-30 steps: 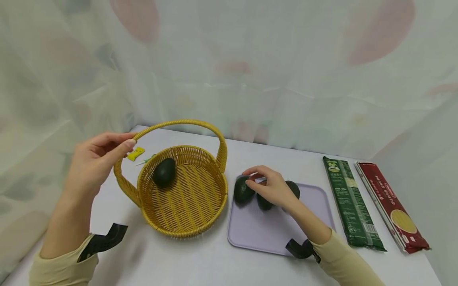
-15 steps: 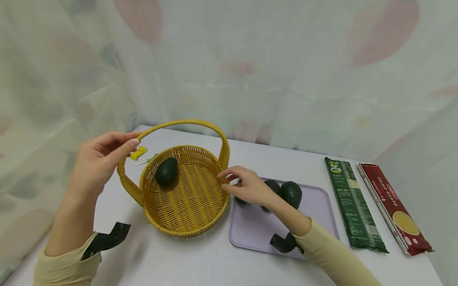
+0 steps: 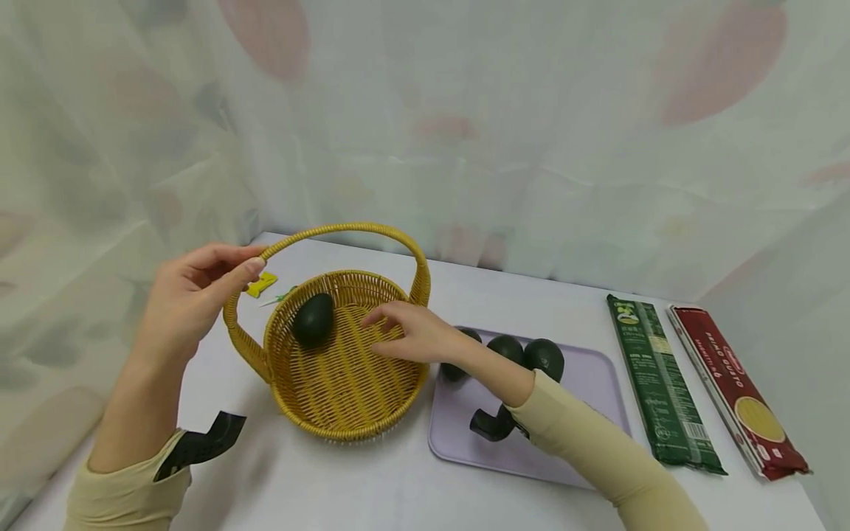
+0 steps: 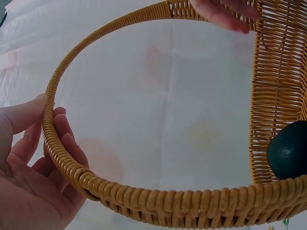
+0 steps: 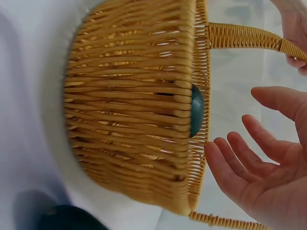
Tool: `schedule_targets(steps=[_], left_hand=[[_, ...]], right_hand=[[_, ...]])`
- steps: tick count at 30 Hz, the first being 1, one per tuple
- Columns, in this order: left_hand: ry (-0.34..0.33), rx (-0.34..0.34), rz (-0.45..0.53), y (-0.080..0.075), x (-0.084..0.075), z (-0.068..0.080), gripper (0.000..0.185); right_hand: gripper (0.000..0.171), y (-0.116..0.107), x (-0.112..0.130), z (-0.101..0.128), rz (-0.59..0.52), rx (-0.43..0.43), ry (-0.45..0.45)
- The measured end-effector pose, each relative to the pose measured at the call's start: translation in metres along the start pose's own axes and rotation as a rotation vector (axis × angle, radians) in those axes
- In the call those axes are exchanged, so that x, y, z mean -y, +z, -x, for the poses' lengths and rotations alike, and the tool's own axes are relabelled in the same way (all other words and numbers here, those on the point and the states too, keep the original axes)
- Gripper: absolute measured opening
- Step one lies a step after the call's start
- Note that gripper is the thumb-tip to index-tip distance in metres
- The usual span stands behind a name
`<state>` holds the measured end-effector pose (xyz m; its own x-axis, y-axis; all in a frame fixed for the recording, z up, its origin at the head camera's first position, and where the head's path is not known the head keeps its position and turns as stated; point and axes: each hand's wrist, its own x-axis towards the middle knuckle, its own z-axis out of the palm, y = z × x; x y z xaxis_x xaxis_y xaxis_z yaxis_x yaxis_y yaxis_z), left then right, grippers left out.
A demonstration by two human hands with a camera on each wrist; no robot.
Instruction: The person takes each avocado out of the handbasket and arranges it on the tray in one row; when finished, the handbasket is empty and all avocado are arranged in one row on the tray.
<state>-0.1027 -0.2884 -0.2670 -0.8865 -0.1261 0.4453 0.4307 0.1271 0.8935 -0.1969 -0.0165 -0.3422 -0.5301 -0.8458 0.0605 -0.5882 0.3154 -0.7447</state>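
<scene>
My left hand (image 3: 189,299) pinches the handle (image 3: 345,228) of a round yellow wicker basket (image 3: 341,430) between thumb and fingers, at the handle's left side. Inside the basket, toward its left wall, lies a dark green avocado (image 3: 313,320). Above the basket's right part hovers my right hand (image 3: 415,332), palm empty and fingers loosely bent, as the right wrist view also shows. Three avocados, one of them the rightmost avocado (image 3: 544,358), rest along the back of a lilac tray (image 3: 458,435). My right forearm partly covers that tray.
Right of the tray lie a green pasta packet (image 3: 664,383) and a red spaghetti packet (image 3: 737,391). Behind the basket are a small yellow item (image 3: 262,285) and a thin item with a green end (image 3: 279,298). A patterned curtain (image 3: 505,147) hangs behind the white table.
My right hand has moved left, from the avocados on the tray to over the basket, with nothing in it. The left hand keeps its hold on the handle.
</scene>
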Motion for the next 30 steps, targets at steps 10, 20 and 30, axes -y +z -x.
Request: schedule_targets(steps=[10, 20, 30], left_hand=[[-0.009, 0.004, -0.014, 0.0, 0.0, 0.0, 0.011], [-0.015, 0.005, -0.026, -0.001, 0.0, 0.0, 0.01], [-0.018, 0.01, -0.025, -0.002, -0.001, 0.0, 0.01]], right_hand=[[0.039, -0.003, 0.006, -0.041, -0.015, 0.1, 0.086], [0.043, -0.001, 0.011, -0.074, -0.018, 0.127, 0.166], [0.047, 0.017, 0.005, -0.102, 0.17, 0.101, 0.113]])
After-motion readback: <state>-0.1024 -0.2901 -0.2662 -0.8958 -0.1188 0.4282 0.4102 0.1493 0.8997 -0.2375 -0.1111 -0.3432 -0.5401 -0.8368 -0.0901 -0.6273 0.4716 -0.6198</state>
